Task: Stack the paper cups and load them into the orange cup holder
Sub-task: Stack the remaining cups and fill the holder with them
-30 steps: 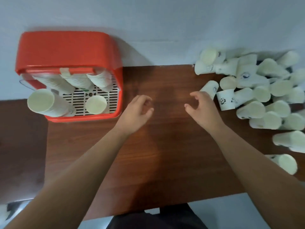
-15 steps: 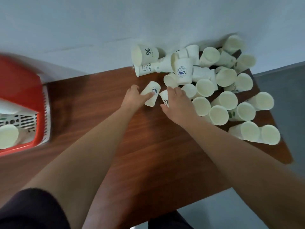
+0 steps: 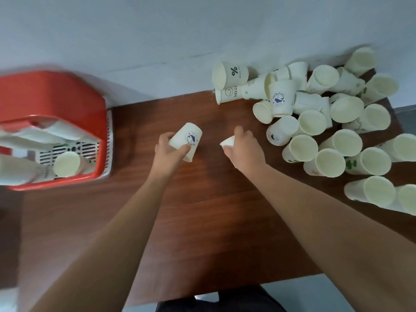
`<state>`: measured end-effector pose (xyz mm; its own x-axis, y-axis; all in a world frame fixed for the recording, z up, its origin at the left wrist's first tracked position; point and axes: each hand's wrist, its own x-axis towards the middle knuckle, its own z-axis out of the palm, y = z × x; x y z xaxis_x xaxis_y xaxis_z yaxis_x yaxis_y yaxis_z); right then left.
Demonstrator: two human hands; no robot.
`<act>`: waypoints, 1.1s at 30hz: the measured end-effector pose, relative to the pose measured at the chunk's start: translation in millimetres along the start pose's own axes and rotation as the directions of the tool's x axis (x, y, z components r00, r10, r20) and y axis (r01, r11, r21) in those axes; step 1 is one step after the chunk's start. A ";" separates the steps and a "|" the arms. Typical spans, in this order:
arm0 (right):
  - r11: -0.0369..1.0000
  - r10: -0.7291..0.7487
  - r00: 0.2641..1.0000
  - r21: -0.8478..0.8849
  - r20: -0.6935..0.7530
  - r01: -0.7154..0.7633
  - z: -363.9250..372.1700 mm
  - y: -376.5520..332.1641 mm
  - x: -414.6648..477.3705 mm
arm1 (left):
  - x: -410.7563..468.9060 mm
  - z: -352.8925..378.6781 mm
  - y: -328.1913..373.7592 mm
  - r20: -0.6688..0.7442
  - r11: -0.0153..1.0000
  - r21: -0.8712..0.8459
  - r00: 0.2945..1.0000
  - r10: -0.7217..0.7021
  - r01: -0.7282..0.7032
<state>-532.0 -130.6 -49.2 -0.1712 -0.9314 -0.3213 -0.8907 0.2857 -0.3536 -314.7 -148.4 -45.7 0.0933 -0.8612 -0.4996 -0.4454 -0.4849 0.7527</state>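
Observation:
My left hand [image 3: 167,153] grips a white paper cup with a blue whale logo [image 3: 188,140] above the middle of the brown table [image 3: 202,233]. To its right my right hand [image 3: 244,149] holds a second white paper cup [image 3: 227,141]; only that cup's end shows past my fingers. A pile of several loose paper cups [image 3: 326,122] lies on its side at the back right. The orange cup holder [image 3: 54,113] stands at the left, with stacks of cups [image 3: 67,164] lying on its white grille.
A pale wall [image 3: 157,41] runs along the back edge of the table. The table's right edge lies just beyond the cup pile, and cups [image 3: 380,194] reach close to it. A lower dark surface [image 3: 9,233] adjoins the table at the left.
Both hands have pulled back from the pile toward the middle of the table, each now holding a cup lifted from it. The view has swung back left, showing more of the holder.

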 end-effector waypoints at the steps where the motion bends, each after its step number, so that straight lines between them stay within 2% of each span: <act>1: 1.000 -0.024 1.000 -0.017 0.019 0.024 0.9 -7.4 -4.7 | -10.4 -16.3 -3.6 -0.034 1.000 -0.016 0.999 0.011 -0.012; 3: 0.999 -0.051 0.996 0.016 0.078 0.050 0.2 -27.9 -13.9 | -26.3 -52.5 -15.0 -0.132 0.999 0.000 0.990 0.048 -0.049; 6: 0.981 -0.095 0.986 0.179 0.137 0.069 -3.9 -71.2 -24.0 | -50.7 -113.2 -28.9 -0.267 0.993 -0.005 0.957 0.112 -0.117; 11: 0.910 -0.222 0.967 0.383 0.128 0.159 -6.7 -161.2 -40.7 | -73.4 -204.6 -49.8 -0.504 0.986 0.087 0.847 0.168 -0.144; 14: 0.875 -0.269 0.957 0.442 0.107 0.197 -4.4 -209.3 -48.3 | -71.4 -237.3 -55.5 -0.563 0.985 0.133 0.809 0.169 -0.113; 16: 0.859 -0.296 0.950 0.464 0.102 0.218 -2.6 -233.3 -53.1 | -62.3 -250.9 -63.1 -0.546 0.980 0.175 0.819 0.175 -0.093; 18: 0.849 -0.292 0.951 0.484 0.101 0.210 0.3 -250.1 -55.2 | -50.2 -259.2 -72.9 -0.495 0.958 0.255 0.833 0.246 -0.131; 22: 0.832 -0.257 0.963 0.525 0.080 0.178 8.9 -267.9 -54.4 | -22.2 -261.2 -89.4 -0.342 0.915 0.373 0.894 0.290 -0.154; 27: 0.817 -0.221 0.972 0.559 0.078 0.141 28.4 -281.9 -51.5 | 10.4 -258.2 -113.6 -0.123 0.800 0.559 0.933 0.338 -0.216; 30: 0.798 -0.229 0.970 0.586 0.082 0.139 40.5 -294.5 -51.3 | 20.1 -263.4 -124.7 -0.014 0.806 0.511 0.934 0.357 -0.300; 33: 0.770 -0.265 0.962 0.615 0.061 0.173 51.7 -307.8 -51.3 | 18.5 -275.8 -129.9 0.042 0.857 0.397 0.940 0.340 -0.328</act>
<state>-227.2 -159.1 30.7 0.0974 -0.9581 -0.2692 -0.4562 0.1974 -0.8677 -9.5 -143.4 -34.4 -0.1012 -0.9675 -0.2318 -0.7660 -0.0730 0.6387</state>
